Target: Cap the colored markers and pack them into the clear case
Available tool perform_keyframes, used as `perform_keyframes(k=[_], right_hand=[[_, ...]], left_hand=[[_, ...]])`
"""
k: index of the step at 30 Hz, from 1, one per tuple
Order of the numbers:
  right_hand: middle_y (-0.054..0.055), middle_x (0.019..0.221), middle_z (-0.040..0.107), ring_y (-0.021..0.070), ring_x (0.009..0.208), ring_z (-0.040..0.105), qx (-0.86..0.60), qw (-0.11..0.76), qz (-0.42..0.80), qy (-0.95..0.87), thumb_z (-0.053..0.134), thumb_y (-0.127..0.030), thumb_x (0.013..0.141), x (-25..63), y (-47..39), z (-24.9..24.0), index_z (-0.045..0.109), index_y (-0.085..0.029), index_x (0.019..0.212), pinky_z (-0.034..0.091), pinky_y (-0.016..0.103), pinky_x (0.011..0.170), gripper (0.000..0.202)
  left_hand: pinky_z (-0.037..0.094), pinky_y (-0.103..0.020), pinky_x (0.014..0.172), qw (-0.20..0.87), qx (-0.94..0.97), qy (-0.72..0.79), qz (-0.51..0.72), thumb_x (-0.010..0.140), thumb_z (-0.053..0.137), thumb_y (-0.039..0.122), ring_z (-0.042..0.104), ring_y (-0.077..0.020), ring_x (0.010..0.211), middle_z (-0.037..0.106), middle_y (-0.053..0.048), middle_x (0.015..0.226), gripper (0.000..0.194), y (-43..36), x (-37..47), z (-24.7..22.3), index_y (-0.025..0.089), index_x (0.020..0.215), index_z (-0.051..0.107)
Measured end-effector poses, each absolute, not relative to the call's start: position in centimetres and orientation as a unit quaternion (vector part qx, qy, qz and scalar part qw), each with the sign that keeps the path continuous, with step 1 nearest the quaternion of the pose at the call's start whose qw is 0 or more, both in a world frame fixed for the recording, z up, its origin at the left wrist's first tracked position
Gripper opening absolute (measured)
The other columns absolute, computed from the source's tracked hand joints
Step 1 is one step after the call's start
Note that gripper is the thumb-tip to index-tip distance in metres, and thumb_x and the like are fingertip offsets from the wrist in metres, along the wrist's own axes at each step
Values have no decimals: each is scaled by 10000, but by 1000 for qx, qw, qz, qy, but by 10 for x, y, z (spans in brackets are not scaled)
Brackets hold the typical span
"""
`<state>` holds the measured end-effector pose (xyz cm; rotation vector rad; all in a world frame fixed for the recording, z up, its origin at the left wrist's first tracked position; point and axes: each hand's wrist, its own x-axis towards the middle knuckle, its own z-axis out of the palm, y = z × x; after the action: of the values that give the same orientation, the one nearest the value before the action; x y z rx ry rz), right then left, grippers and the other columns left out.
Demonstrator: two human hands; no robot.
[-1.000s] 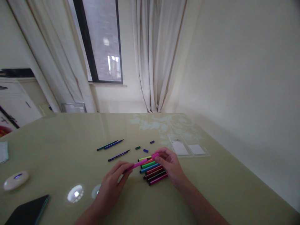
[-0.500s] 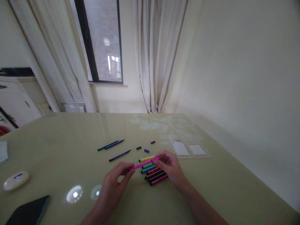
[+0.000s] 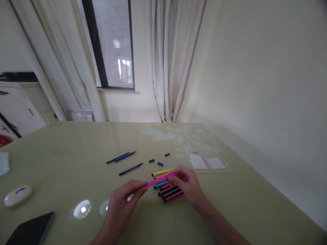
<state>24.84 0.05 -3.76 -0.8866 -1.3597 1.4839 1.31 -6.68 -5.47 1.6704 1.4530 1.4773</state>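
Observation:
A pink felt-tip pen [image 3: 157, 181] is held level between my two hands, above the table. My left hand [image 3: 125, 200] pinches its left end between thumb and fingers. At the other end, my right hand [image 3: 187, 185] grips the pink cap, which looks to be on the pen, with a dark ring showing beside it. Under and behind this pen lies a row of capped felt-tip pens, among them a yellow pen [image 3: 160, 172], a blue pen [image 3: 160, 184] and a black pen [image 3: 170, 193]. My right hand hides part of that row.
Uncapped pens [image 3: 131, 169] lie left of the row, with a green cap [image 3: 151, 160] and blue caps [image 3: 160, 164] nearby. A clear plastic case [image 3: 208, 164] stands open at right. A white oval device [image 3: 17, 196] and a dark flat object [image 3: 30, 228] lie at left.
The pink pen has dipped slightly toward me, still in both hands. My left fingers now cover its dark left end. The loose pens and caps stay put.

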Motion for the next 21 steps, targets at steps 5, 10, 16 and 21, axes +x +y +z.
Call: perform_keyframes(k=[5, 10, 16, 21], right_hand=[[35, 733, 758, 161, 660, 714, -358, 439, 604, -561, 870, -452, 755, 250, -3, -30, 766, -182, 845, 594, 276, 650, 303], [32, 754, 756, 169, 685, 713, -363, 413, 594, -587, 861, -458, 763, 259, 7, -33, 763, -185, 871, 588, 291, 674, 310], [26, 813, 738, 170, 754, 677, -407, 432, 514, -620, 844, -436, 759, 284, 35, -46, 720, -184, 887, 539, 285, 700, 308], [33, 786, 712, 195, 738, 633, -435, 369, 370, -733, 714, -377, 849, 298, 44, -50, 733, -192, 874, 508, 322, 700, 188]], left_hand=[[596, -230, 645, 254, 615, 526, 530, 872, 739, 427, 738, -178, 727, 790, -24, 835, 180, -66, 15, -59, 271, 900, 825], [600, -279, 725, 244, 645, 531, 492, 896, 702, 462, 727, -199, 819, 791, -40, 935, 231, -58, 5, -61, 282, 991, 811], [556, -442, 899, 114, 615, 655, 425, 924, 575, 488, 675, -280, 983, 717, -102, 1160, 392, -29, -45, -81, 228, 1154, 757], [487, -505, 997, 75, 631, 688, 351, 905, 538, 408, 631, -324, 1058, 702, -117, 1085, 362, -17, -62, -96, 180, 1072, 764]])
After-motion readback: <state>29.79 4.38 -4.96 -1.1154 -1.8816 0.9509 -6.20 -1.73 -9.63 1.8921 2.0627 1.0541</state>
